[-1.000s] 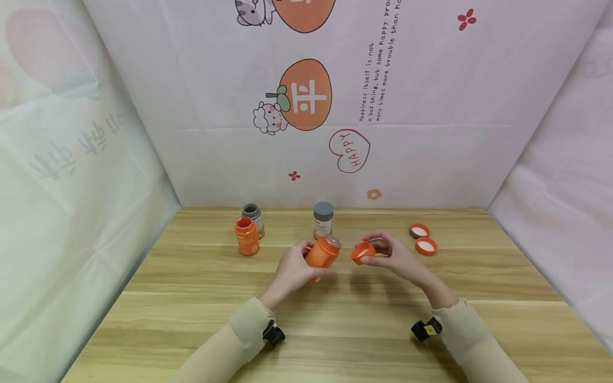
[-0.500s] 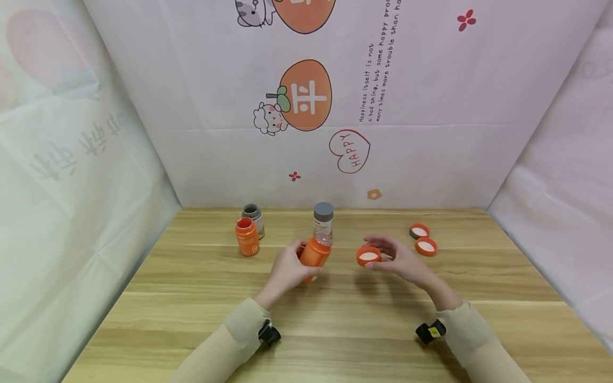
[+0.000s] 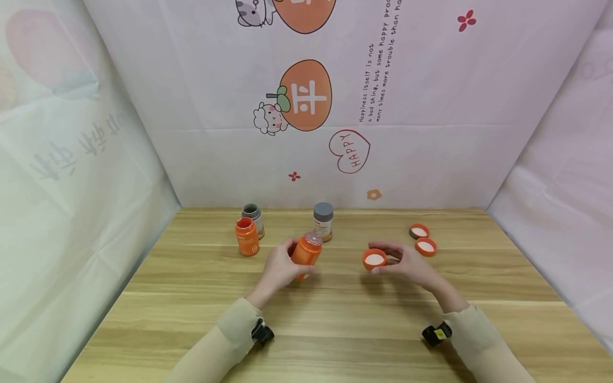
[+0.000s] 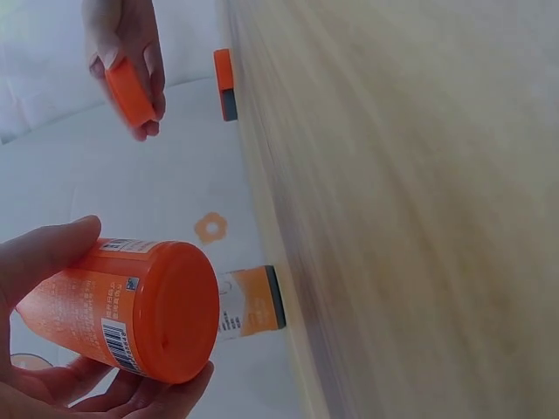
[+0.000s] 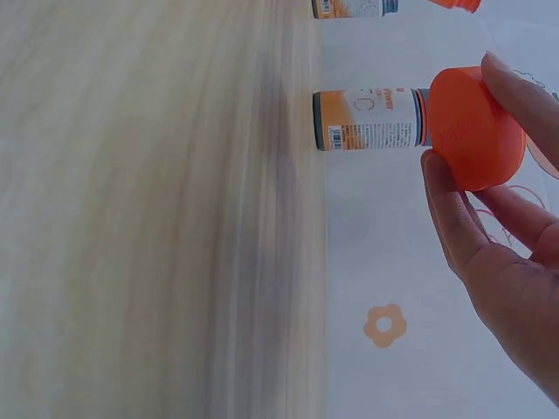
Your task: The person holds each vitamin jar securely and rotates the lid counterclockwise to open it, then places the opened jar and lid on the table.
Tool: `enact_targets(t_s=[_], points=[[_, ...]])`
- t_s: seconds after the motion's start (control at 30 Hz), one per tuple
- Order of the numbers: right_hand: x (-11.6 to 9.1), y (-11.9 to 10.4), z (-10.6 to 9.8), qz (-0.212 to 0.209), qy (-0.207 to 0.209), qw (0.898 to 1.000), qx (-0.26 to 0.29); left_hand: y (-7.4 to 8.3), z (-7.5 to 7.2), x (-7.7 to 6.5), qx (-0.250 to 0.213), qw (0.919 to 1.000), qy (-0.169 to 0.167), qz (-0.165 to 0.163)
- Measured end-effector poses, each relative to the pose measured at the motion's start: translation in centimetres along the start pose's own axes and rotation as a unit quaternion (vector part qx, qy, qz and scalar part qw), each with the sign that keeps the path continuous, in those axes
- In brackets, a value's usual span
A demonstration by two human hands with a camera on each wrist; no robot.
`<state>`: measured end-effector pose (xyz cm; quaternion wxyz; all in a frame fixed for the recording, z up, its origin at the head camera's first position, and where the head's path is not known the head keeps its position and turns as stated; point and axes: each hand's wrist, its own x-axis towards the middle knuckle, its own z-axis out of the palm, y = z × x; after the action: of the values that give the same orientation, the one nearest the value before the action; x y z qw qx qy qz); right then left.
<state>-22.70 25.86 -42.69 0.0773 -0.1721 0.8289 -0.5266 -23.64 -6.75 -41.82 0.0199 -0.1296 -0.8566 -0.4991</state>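
My left hand (image 3: 276, 270) grips an orange bottle (image 3: 305, 255) above the table, tilted a little to the right. Its capless mouth shows a pale, shiny surface; whether that is a seal I cannot tell. In the left wrist view, the thumb and fingers wrap the bottle's side, and its orange base (image 4: 179, 310) faces the camera. To the right, my right hand (image 3: 408, 267) pinches an orange cap (image 3: 374, 259) between thumb and fingers, its white inside turned upward. The right wrist view shows the cap's smooth outer side (image 5: 476, 131). Bottle and cap are well apart.
Behind the left hand stands a grey-capped bottle (image 3: 323, 222). An uncapped orange bottle (image 3: 247, 238) and an uncapped grey bottle (image 3: 259, 226) stand close together at the left. Two loose caps, one grey and orange (image 3: 419, 231) and one orange (image 3: 425, 247), lie at the right.
My left hand has carried the orange bottle leftward. My right hand has moved right and slightly nearer with the cap, whose white inside has turned upward. The gap between them has widened.
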Motion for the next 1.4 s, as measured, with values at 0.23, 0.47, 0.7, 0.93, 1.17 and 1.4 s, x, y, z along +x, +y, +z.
enact_targets(t_s=[0.23, 0.47, 0.7, 0.93, 1.17, 1.4], points=[[-0.3, 0.2, -0.3, 0.009, 0.017, 1.000, -0.016, -0.2, -0.7, 0.0, -0.001, 1.0000, 0.003, -0.009], [-0.6, 0.8, -0.8, 0.013, 0.029, 0.999, -0.022, -0.5, -1.4, 0.1, 0.002, 0.9997, 0.018, -0.016], [-0.9, 1.2, -1.4, 0.008, 0.042, 0.998, -0.041, -0.9, -2.2, 0.1, 0.014, 0.9989, 0.035, -0.029], [-1.5, 1.4, -1.8, 0.013, 0.058, 0.995, -0.079, -1.4, -3.1, 0.0, 0.038, 0.9975, 0.055, -0.023], [-1.9, 1.8, -2.3, -0.004, 0.067, 0.992, -0.107, -2.0, -3.7, -0.1, 0.041, 0.9969, 0.063, -0.025], [-2.3, 2.3, -2.9, 0.003, 0.080, 0.988, -0.133, -2.7, -4.7, -0.1, 0.037, 0.9965, 0.069, -0.029]])
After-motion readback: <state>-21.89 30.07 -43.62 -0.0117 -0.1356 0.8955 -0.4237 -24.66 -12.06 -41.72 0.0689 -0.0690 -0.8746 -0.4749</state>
